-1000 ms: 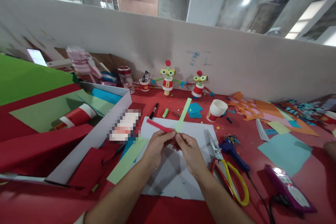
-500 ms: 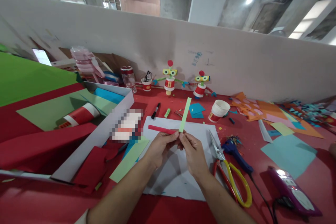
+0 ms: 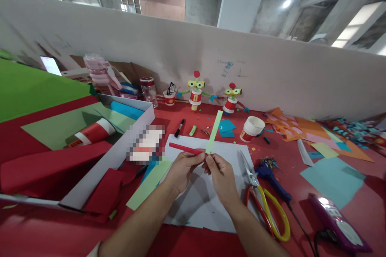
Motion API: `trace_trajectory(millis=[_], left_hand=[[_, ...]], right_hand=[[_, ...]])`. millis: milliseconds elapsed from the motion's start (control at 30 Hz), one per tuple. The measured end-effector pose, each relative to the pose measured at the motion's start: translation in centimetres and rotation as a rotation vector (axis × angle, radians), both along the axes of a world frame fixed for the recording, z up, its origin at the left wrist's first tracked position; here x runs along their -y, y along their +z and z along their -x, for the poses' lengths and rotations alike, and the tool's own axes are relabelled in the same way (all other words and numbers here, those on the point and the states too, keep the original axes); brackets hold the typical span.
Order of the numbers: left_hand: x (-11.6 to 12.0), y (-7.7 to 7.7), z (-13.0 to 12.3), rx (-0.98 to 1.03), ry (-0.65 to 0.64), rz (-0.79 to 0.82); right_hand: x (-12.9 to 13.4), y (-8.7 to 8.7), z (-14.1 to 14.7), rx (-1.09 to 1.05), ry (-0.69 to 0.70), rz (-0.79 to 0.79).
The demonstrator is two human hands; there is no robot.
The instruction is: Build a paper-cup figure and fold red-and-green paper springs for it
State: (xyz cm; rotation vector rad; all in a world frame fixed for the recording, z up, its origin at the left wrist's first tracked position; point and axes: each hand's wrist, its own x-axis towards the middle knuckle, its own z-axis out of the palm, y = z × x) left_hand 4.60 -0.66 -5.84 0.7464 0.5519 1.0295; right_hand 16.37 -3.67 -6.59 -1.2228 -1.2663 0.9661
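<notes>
left hand (image 3: pixel 187 168) and right hand (image 3: pixel 221 170) pinch red strip (image 3: pixel 183 147) and green strip (image 3: pixel 215 130) where ends meet, above white sheet (image 3: pixel 205 213); long tails seemingly unfolded, green paper spring (image 3: pixel 193 130) apparently done beyond.

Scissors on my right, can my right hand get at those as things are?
Probably yes: the scissors lie beside the right hand, mostly uncovered, though that hand holds the green strip and would likely need freeing first.
</notes>
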Motion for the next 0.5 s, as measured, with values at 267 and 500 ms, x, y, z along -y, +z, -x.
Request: trace_trajectory(millis=[267,500], left_hand=[[-0.13,-0.14,0.25,0.037,-0.048,-0.019],[-0.24,-0.26,0.03,-0.003,-0.047,-0.058]], right_hand=[[0.52,0.06,-0.05,0.080,-0.032,-0.073],[0.24,-0.03,-0.11,0.065,-0.057,-0.059]])
